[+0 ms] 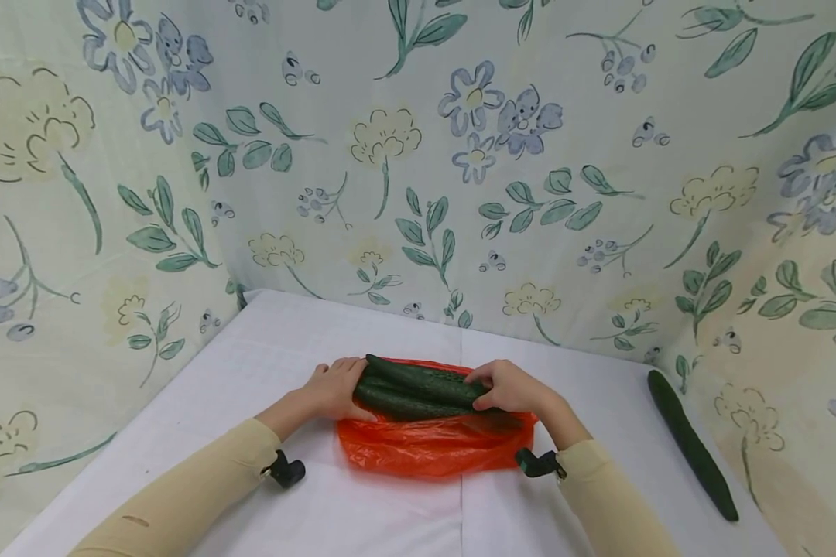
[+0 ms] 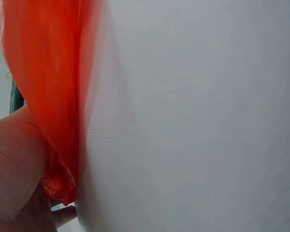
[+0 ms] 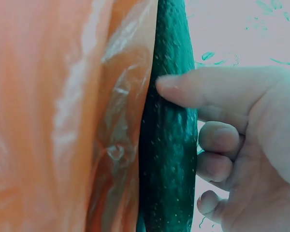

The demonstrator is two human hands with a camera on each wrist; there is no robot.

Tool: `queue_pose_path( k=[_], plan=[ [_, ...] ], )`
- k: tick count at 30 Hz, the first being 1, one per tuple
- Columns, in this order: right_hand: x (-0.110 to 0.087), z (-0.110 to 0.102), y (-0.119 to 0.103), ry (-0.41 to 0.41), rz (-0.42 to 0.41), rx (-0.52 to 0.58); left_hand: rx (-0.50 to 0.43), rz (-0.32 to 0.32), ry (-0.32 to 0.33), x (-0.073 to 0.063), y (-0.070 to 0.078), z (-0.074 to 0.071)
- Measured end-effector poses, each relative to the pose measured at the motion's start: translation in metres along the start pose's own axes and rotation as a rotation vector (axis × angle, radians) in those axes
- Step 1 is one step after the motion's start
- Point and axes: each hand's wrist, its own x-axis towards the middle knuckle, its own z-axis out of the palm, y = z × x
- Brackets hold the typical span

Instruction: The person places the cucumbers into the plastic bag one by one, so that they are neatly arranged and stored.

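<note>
Several dark green cucumbers [image 1: 418,387] lie side by side in the mouth of a red plastic bag [image 1: 425,449] in the head view. At their left end, my left hand [image 1: 337,389] grips the bag's edge, with the thumb on the near side and the fingers on the far side. My right hand [image 1: 508,387] holds a cucumber [image 3: 171,135] near its right end. In the right wrist view its thumb lies across the bumpy skin, with the other fingers curled behind. Crumpled red film [image 2: 58,179] shows beside the left hand in the left wrist view.
A single cucumber [image 1: 693,445] lies apart near the right edge of the white-covered table [image 1: 306,325]. Floral cloth [image 1: 390,193] hangs behind the table and along both sides. Small dark devices [image 1: 286,469] are strapped at both wrists.
</note>
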Motion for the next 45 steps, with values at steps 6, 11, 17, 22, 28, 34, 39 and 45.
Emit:
queue_pose_path(
  k=[6, 11, 17, 22, 28, 34, 39, 45],
  plan=[
    [0.0000, 0.0003, -0.0017, 0.015, -0.006, -0.010, 0.011, 0.002, 0.001, 0.0005, 0.0008, 0.0008],
    [-0.0005, -0.0014, -0.0040, 0.029, -0.007, -0.044, 0.007, -0.001, -0.008, 0.0001, 0.0022, 0.0007],
    [0.0020, -0.0039, -0.0033, 0.063, -0.014, -0.084, 0.006, 0.001, -0.005, 0.0005, 0.0039, -0.0004],
    [0.0022, -0.0040, 0.0010, 0.061, 0.004, -0.064, 0.005, 0.030, 0.009, -0.0002, 0.0039, -0.0015],
    [0.0047, -0.0026, 0.0020, 0.067, 0.026, -0.062, 0.014, 0.034, 0.021, -0.0005, 0.0028, -0.0023],
    [0.0069, -0.0012, -0.0025, 0.056, -0.003, -0.122, 0.009, 0.022, 0.016, -0.0005, 0.0003, 0.0015],
    [0.0080, 0.0002, -0.0040, 0.053, -0.011, -0.156, 0.013, 0.026, 0.018, -0.0011, -0.0008, 0.0030],
    [0.0091, -0.0007, -0.0050, 0.052, 0.013, -0.128, 0.006, 0.025, 0.016, -0.0014, 0.0000, 0.0017]
  ],
)
